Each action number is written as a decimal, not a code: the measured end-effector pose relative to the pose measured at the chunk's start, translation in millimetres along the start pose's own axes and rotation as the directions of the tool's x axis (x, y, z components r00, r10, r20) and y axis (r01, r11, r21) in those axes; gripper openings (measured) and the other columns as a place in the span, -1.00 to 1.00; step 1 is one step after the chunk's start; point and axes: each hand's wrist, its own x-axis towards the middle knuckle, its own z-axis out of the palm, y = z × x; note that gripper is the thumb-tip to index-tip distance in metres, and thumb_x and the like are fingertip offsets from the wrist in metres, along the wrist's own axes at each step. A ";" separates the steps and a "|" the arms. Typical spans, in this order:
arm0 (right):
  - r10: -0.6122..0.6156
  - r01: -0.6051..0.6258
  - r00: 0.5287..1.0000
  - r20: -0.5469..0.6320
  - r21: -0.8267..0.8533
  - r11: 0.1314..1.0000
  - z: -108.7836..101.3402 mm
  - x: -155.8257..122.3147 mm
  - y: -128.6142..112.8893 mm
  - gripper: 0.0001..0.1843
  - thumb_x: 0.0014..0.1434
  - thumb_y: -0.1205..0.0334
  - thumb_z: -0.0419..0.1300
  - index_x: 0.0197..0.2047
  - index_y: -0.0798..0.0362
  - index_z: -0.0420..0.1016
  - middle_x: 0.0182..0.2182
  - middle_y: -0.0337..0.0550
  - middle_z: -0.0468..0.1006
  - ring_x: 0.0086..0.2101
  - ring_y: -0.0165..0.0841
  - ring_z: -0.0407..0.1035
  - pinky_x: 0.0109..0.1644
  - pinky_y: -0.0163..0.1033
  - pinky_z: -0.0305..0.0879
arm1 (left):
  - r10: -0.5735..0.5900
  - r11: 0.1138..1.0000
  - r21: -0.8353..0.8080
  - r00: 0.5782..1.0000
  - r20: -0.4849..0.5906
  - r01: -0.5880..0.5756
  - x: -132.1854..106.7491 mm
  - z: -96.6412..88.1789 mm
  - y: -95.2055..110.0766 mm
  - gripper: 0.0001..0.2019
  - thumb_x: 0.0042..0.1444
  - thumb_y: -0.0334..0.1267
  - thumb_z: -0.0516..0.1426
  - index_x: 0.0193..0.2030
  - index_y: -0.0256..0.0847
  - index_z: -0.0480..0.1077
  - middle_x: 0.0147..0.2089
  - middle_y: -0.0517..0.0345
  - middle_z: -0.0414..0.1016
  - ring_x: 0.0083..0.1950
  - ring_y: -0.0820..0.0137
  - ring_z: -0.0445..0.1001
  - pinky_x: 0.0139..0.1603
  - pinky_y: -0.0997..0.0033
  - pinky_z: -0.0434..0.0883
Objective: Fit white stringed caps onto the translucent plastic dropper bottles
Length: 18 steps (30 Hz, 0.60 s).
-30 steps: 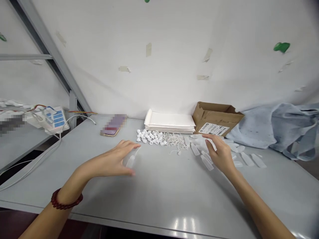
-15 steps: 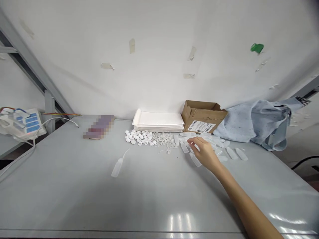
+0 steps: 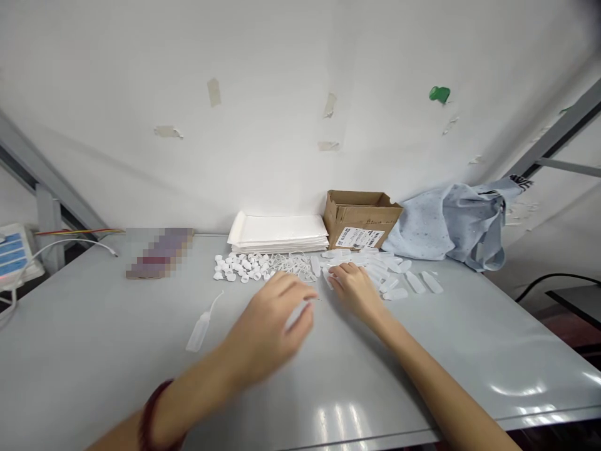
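Observation:
My right hand (image 3: 355,289) rests on the left edge of a pile of small clear plastic bottles (image 3: 392,275), its fingers curled down over one of them. Motion smears my left hand (image 3: 272,321), which hovers over the grey table (image 3: 117,376) just left of the right hand; I cannot make out its fingers. A red bead bracelet (image 3: 151,418) circles the left wrist. One bottle with a long thin nozzle (image 3: 200,331) lies alone on the table, to the left of my left hand. Beyond both hands lie white caps (image 3: 237,268) and thin white nozzles (image 3: 292,263).
Against the white wall sit a stack of white padded envelopes (image 3: 279,233), an open cardboard box (image 3: 359,219) and a crumpled blue cloth (image 3: 451,225). A phone (image 3: 159,254) lies at the back left. A power strip (image 3: 12,257) and a white cable (image 3: 79,241) are at the far left.
The view has swung right. My left hand let go of the nozzle bottle, left the view, and has come back towards the middle. My right hand stayed on the bottle pile.

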 end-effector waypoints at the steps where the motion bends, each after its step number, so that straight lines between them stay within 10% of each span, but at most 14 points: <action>1: 0.009 -0.009 1.000 -0.004 -0.017 1.000 1.4 0.6 -3.5 -0.79 0.26 0.31 0.05 -0.15 0.16 0.49 -0.18 0.09 0.57 -0.10 -0.10 0.40 -0.08 -0.11 0.21 | -0.024 0.999 0.036 0.999 0.031 0.023 4.9 5.7 -3.9 -0.84 0.24 -0.23 0.06 -0.21 -0.19 0.44 -0.15 0.06 0.45 -0.19 0.32 0.43 -0.13 0.23 0.45; 6: 0.045 -0.046 0.999 -0.022 -0.068 0.997 5.7 2.2 -18.4 -0.83 0.21 0.30 0.09 -0.23 0.19 0.47 -0.32 0.17 0.59 -0.19 -0.04 0.44 -0.16 -0.09 0.22 | -0.208 0.945 0.287 0.965 0.162 0.155 22.4 34.7 -15.5 -0.84 0.18 -0.33 0.07 -0.38 -0.28 0.42 -0.34 0.01 0.42 -0.19 0.18 0.40 -0.22 0.21 0.40; 13: 0.248 -0.223 0.960 -0.131 0.178 0.958 -10.5 -10.4 -12.3 -0.76 0.14 0.21 0.13 -0.14 0.11 0.46 -0.39 -0.02 0.60 -0.39 -0.16 0.48 -0.46 -0.23 0.19 | -0.134 0.964 0.251 0.978 0.161 0.091 20.0 39.9 -7.5 -0.85 0.17 -0.46 0.04 -0.37 -0.26 0.40 -0.33 0.05 0.45 -0.20 0.24 0.41 -0.22 0.27 0.40; 18: 0.109 0.028 0.966 -0.235 0.513 0.858 -13.0 -19.5 -22.0 -0.74 0.19 0.16 0.10 -0.09 0.09 0.44 -0.34 -0.09 0.58 -0.45 -0.32 0.43 -0.43 -0.25 0.31 | -0.025 0.991 0.133 0.999 -0.024 0.028 5.3 23.4 -12.5 -0.84 0.21 -0.45 0.01 -0.34 -0.23 0.37 -0.36 0.13 0.43 -0.27 0.34 0.40 -0.28 0.34 0.41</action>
